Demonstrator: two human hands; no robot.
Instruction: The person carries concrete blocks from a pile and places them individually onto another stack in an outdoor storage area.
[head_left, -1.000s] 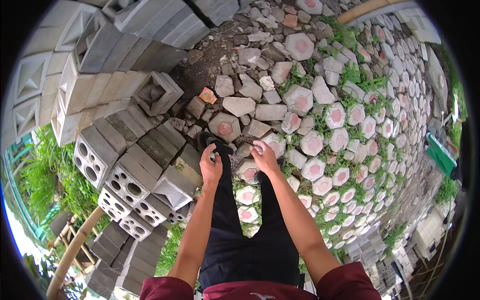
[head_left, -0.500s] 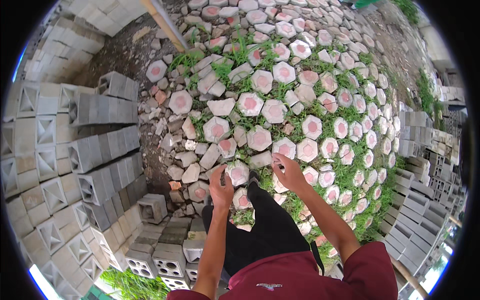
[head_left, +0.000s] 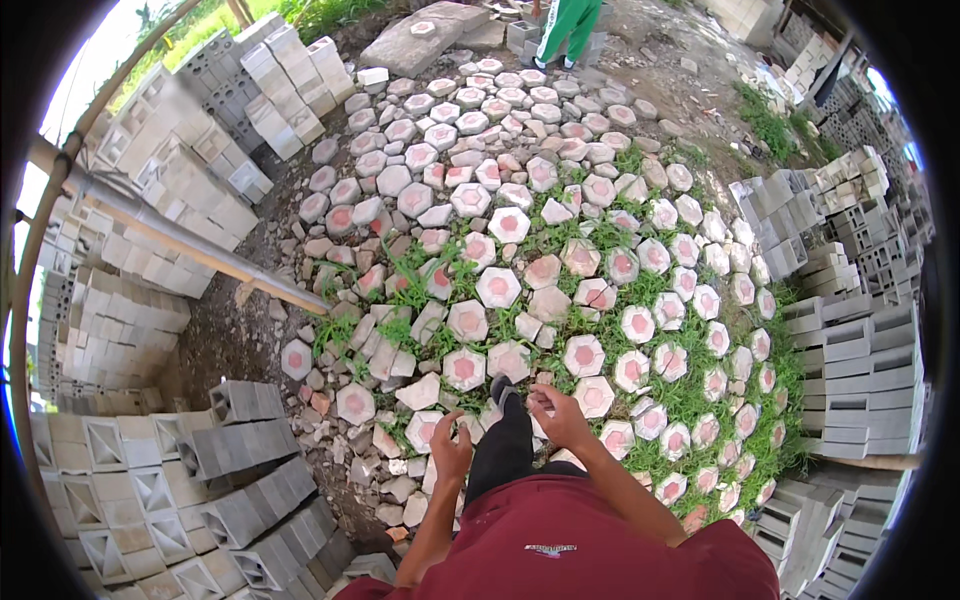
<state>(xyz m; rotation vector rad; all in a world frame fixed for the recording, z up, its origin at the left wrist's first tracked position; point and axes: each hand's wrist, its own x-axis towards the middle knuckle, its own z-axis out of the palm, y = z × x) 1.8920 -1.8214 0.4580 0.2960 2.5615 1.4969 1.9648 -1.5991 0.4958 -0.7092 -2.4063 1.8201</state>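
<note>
My left hand [head_left: 452, 447] hangs in front of me, thumb and fingers loosely curved and apart, with nothing in it. To its right, my right hand [head_left: 562, 415] is held at a similar height, its fingers half bent and a gap showing between them; no object is seen in it. Both hands are above a path of hexagonal paving stones [head_left: 498, 287] with reddish centres, touching none of them. One dark shoe [head_left: 503, 391] shows between the hands, on the paving.
Grey hollow blocks [head_left: 240, 452] are stacked at the left, and more block stacks [head_left: 868, 375] line the right. A slanting pole [head_left: 215, 250] meets the ground at left. Grass [head_left: 405, 285] and rubble lie among the pavers. Far ahead stands a person in green trousers [head_left: 570, 30].
I have moved forward along the paving, and my view has tilted up. The pole's base is nearer, and the far person and slab have come into view. Both hands stay without any object.
</note>
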